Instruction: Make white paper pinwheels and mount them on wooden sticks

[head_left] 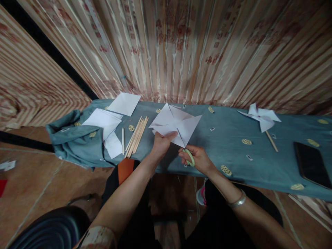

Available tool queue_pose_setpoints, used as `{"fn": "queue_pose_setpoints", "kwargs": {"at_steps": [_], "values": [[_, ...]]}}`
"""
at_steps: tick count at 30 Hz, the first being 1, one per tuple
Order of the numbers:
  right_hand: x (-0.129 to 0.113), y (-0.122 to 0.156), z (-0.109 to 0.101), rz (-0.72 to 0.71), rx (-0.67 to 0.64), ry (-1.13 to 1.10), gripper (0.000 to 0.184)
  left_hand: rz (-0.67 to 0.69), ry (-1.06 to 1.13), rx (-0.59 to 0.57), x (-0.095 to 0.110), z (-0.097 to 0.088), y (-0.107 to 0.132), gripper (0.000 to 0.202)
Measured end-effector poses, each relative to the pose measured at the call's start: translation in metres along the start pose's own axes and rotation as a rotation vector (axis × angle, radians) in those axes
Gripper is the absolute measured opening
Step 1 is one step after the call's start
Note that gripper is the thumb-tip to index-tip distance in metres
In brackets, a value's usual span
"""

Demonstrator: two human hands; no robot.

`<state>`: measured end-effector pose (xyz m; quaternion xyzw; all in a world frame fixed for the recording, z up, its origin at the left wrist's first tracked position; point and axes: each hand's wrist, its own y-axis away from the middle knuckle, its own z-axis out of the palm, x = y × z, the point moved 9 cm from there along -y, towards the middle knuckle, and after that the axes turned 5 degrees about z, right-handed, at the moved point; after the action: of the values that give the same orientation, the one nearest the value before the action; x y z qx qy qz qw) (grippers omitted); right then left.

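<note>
White paper (166, 119), slit in from its corners, is held over the blue-green cloth (225, 121), right in front of the person I'm watching. The left hand (162, 143) pinches its near side, thumb on top; the fingers underneath I can't see. The right hand (195, 159) has its fingers curled around green-handled scissors (192, 159), at the paper's near corner. Wooden sticks (136, 137) lie to the left, a pinwheel (262, 121) and a dark phone (311, 164) to the right.
</note>
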<state>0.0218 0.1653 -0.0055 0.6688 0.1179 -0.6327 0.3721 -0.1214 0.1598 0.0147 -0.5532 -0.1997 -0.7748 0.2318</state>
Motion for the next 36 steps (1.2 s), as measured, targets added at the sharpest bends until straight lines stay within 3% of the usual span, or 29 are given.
{"fn": "queue_pose_setpoints", "kwargs": {"at_steps": [11,15,17,20,25,29,36], "values": [[0.008,0.000,0.002,0.050,-0.024,0.014,0.045,0.007,0.026,0.018,-0.001,-0.003,-0.002,0.029],[0.013,0.008,-0.005,0.000,-0.053,0.230,0.039,0.035,0.045,0.016,0.004,-0.006,-0.006,0.029],[0.009,0.014,-0.018,-0.059,-0.003,0.470,0.036,0.044,0.069,0.023,0.008,-0.008,-0.008,0.033],[-0.001,0.027,-0.050,-0.090,0.192,0.877,0.036,0.066,0.087,0.037,0.014,-0.011,-0.010,0.039],[-0.018,0.047,-0.109,0.040,0.501,1.300,0.050,0.016,0.055,-0.006,0.006,-0.005,0.001,0.042],[-0.025,0.054,-0.138,0.149,0.636,1.426,0.055,-0.125,0.017,-0.085,-0.022,0.007,0.019,0.040],[-0.032,0.046,-0.147,0.204,0.649,1.447,0.039,-0.240,-0.020,-0.190,-0.056,0.017,0.044,0.043]]}}
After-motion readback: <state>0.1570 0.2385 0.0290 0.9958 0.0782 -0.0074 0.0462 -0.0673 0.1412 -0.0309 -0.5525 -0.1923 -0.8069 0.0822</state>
